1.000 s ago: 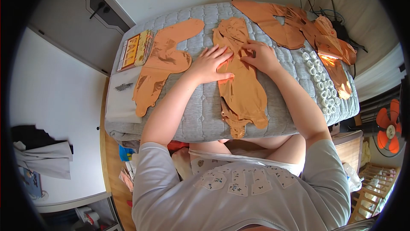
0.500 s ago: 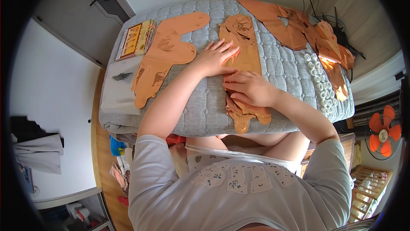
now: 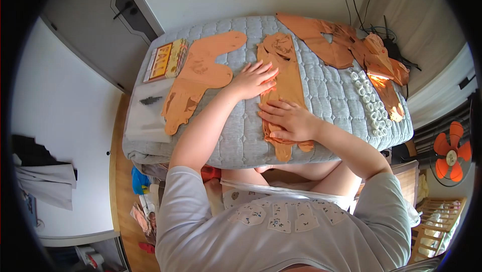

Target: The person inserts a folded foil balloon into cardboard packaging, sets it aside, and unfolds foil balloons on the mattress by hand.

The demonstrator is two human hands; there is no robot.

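Observation:
A flat, deflated copper-coloured foil balloon (image 3: 288, 88) lies lengthwise on the quilted mattress before me, its near end creased and folded. My left hand (image 3: 254, 80) rests on its left edge with the fingers spread. Lower down, my right hand (image 3: 287, 119) is laid flat across the near part, fingers outstretched, covering some of the folds. To the left is another flat foil balloon (image 3: 201, 71) with rounded lobes. More crumpled copper foil (image 3: 336, 43) stretches along the far right of the mattress.
Several small white rings or rolls (image 3: 370, 102) sit at the right. A printed box (image 3: 168, 58) and a translucent sheet (image 3: 145, 121) with a dark bundle (image 3: 149, 100) lie at the left. An orange-bladed fan (image 3: 451, 157) stands right, near cables (image 3: 356, 8) hanging from a wall socket.
My right hand has gone from curled fingers on the folds to lying flat, a little nearer me. The near end of the balloon looks flatter. The camera view has tilted slightly.

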